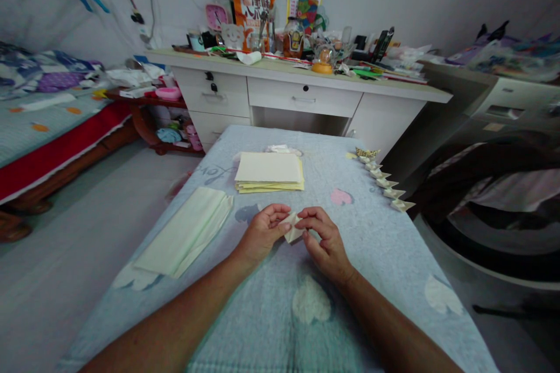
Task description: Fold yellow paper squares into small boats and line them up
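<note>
Between my two hands, just above the cloth-covered table [350, 233], is a small folded piece of pale paper [294, 232]. My left hand [266, 227] pinches its left side between thumb and fingers. On its upper right edge, the fingers of my right hand [322, 238] are closed around the paper. Beyond the hands lies a stack of cream and yellow paper [269, 168]. To the left rests a long pale green folded sheet [186, 233]. Several small folded paper boats [385, 182] stand in a row along the table's right edge.
A white desk [301, 93] crowded with jars, a snack bag [249, 3] and a pink clock [216, 16] stands behind the table. On the right is a front-loading washing machine [503, 111]. A bed [52, 122] is at the left.
</note>
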{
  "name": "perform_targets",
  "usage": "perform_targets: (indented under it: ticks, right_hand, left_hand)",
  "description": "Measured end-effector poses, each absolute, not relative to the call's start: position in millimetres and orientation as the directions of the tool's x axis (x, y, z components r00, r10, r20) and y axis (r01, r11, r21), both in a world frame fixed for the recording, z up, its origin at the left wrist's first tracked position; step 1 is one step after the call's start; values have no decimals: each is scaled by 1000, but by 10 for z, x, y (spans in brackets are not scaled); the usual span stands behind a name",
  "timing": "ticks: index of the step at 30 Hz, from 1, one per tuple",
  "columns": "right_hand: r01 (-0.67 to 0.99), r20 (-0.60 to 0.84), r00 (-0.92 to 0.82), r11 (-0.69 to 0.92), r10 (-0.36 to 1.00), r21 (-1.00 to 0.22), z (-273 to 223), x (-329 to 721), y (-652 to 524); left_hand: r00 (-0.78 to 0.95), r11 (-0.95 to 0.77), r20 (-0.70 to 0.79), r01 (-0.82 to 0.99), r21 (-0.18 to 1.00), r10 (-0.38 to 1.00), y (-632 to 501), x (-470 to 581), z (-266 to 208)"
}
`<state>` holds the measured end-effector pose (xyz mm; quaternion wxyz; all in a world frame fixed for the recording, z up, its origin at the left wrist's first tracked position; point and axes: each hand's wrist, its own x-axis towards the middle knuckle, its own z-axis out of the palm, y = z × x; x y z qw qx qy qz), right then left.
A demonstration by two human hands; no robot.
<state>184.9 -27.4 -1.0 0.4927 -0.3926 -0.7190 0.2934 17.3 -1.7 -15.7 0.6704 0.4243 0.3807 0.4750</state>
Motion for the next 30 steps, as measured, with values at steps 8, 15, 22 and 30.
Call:
perform_targets:
  ticks: [8,15,22,30]
  right_hand:
    - [306,222,-133,253,966,-918,-108,1867,-224]
    - [311,213,-128,243,969,-919,-119,1865,-219]
    - [271,224,-70,234,972,-934,-122,1860,-228]
    - [94,138,-164,155,977,-983,-44,1851,-261]
  left_hand:
    - [229,82,-43,-164,983,973,-43,182,-107]
    - [276,115,-53,-213,970,960,-54,182,-140]
    - [379,90,-74,-26,996,922,-75,193,-124]
    - [363,-53,-35,230,972,931,-111,180,-86]
